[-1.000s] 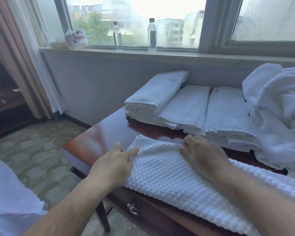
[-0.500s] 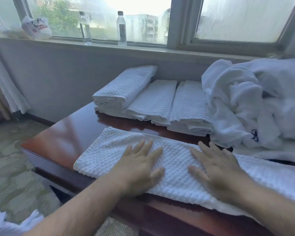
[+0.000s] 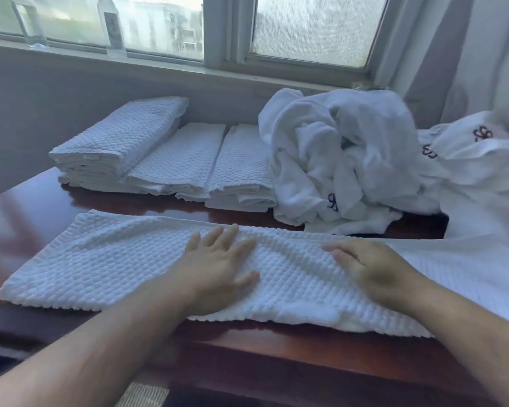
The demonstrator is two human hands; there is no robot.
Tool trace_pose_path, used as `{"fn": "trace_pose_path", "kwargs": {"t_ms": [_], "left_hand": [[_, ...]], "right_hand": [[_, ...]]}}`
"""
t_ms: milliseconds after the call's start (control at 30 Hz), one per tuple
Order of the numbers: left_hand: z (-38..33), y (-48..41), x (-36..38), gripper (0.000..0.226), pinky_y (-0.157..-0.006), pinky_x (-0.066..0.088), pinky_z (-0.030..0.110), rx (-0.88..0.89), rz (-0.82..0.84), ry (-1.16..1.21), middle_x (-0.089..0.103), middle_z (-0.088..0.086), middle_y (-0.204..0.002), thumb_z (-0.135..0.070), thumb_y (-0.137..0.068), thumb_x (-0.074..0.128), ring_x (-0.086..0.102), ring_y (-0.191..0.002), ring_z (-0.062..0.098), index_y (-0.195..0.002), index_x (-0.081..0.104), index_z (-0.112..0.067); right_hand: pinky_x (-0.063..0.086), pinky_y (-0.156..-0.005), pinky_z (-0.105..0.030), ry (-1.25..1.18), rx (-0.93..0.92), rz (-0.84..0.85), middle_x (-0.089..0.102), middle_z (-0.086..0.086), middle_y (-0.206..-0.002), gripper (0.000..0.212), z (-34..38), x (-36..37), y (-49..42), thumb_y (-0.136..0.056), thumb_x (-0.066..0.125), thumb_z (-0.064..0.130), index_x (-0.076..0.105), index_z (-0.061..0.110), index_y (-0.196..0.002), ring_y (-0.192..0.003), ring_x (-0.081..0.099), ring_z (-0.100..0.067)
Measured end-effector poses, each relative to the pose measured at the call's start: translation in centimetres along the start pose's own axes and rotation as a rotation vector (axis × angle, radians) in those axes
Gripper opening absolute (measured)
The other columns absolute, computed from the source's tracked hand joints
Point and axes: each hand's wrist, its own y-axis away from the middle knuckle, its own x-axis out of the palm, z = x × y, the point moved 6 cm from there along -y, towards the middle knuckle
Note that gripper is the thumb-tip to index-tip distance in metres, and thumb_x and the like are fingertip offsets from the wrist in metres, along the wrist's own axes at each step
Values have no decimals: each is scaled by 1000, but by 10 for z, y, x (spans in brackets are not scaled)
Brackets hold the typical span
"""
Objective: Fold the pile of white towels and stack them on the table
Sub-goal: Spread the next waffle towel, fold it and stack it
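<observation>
Waffle-weave towel (image 3: 100,259) lies flat along the near edge of the dark wooden surface (image 3: 27,201), already folded into a long band. Long axis runs left to right across the person's front. The left end is free and square on the wood; the right end runs out under the right forearm, and I cannot tell just where it stops, as it merges with more white cloth there.

Left hand (image 3: 215,265): flat, fingers spread, palm pressing the band near its middle. Nothing gripped.

Right hand (image 3: 368,268): resting on the band just right of centre, fingers curled loosely toward the left. It may be pinching a ridge of cloth, though blur hides the fingertips; call it unclear.

Both hands sit mid-band, so either end is a reach outward. The left end lies well to the left of the left hand, which is the nearer one. Likely next: carry one end over across the short axis.

Behind, three folded stacks (image 3: 171,160) sit side by side against the wall. The unfolded pile (image 3: 344,160) heaps to their right, touching the last stack.
</observation>
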Motion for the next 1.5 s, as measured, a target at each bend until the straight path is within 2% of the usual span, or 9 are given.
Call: {"fn": "trace_pose_path", "kwargs": {"t_ms": [100, 233, 400, 567, 667, 867, 1067, 1233, 1500], "left_hand": [[-23, -16, -8, 58, -125, 1, 40, 40, -110, 93, 6, -7, -169, -60, -103, 26, -1, -155, 14, -157, 19, -39], [-42, -45, -24, 46, -113, 30, 38, 56, -259, 226, 49, -8, -145, -54, -103, 36, 38, -135, 17, -144, 44, -35], [-47, -79, -31, 40, -87, 51, 39, -66, 11, 143, 66, -7, -101, -67, -91, 50, 61, -92, 14, -101, 62, -29], [-63, -92, -39, 21, -59, 37, 28, 19, 117, 9, 62, -3, -94, -45, -92, 59, 54, -76, 12, -95, 56, -24], [-70, -95, -44, 16, -74, 37, 33, 72, -79, 50, 59, 1, -106, -41, -99, 51, 48, -88, 20, -101, 45, -27], [-81, -96, -25, 26, -94, 35, 37, 90, -377, -12, 53, -6, -121, -44, -96, 47, 44, -117, 20, -118, 50, -30], [-168, -101, -4, 45, -109, 26, 35, 406, -373, 35, 44, -12, -139, -54, -96, 38, 34, -130, 15, -138, 45, -37], [-235, -125, 10, 47, -113, 15, 30, 496, -311, 97, 37, -16, -149, -53, -99, 40, 28, -137, 11, -145, 42, -40], [-242, -128, 29, 71, -113, 1, 31, 475, -305, 57, 28, -11, -162, -63, -87, 10, 19, -145, 11, -151, 33, -42]], "right_hand": [[37, -109, -32, 202, 25, 45, 55, 10, -139, 36, -11, -10, -19, -102, 55, 35, 59, 30, -137, -129, 48, -11], [41, -94, -36, 399, 74, 109, 54, 13, -112, 30, -18, -20, -35, -87, 63, 62, 58, 34, -98, -114, 46, -16], [42, -89, -29, 382, 21, 266, 51, 20, -117, 60, -32, -28, -43, -78, 67, 75, 52, 35, -120, -109, 50, -8], [46, -74, -20, 282, -26, 252, 66, 21, -102, 43, -47, -25, -49, -81, 67, 72, 66, 41, -110, -91, 60, -1], [51, -71, -28, 199, 18, 61, 67, 18, -84, 30, -60, -34, -49, -85, 65, 67, 68, 38, -94, -79, 61, -1], [35, -86, -32, 304, 117, -108, 61, 21, -97, 51, -86, -43, -38, -82, 43, 85, 63, 53, -116, -99, 50, -15], [33, -84, -41, 292, 293, -324, 59, 7, -68, 73, -165, -89, 2, -82, 14, 80, 54, 22, -61, -82, 54, -17], [34, -90, -40, 423, 433, -302, 47, 19, -88, 55, -227, -116, 45, -76, 37, 92, 46, 38, -69, -100, 41, -14], [31, -45, -24, -241, 466, -415, 41, 7, -58, 52, -256, -133, 76, -82, 72, 62, 44, 22, -65, -51, 37, -11]]}}
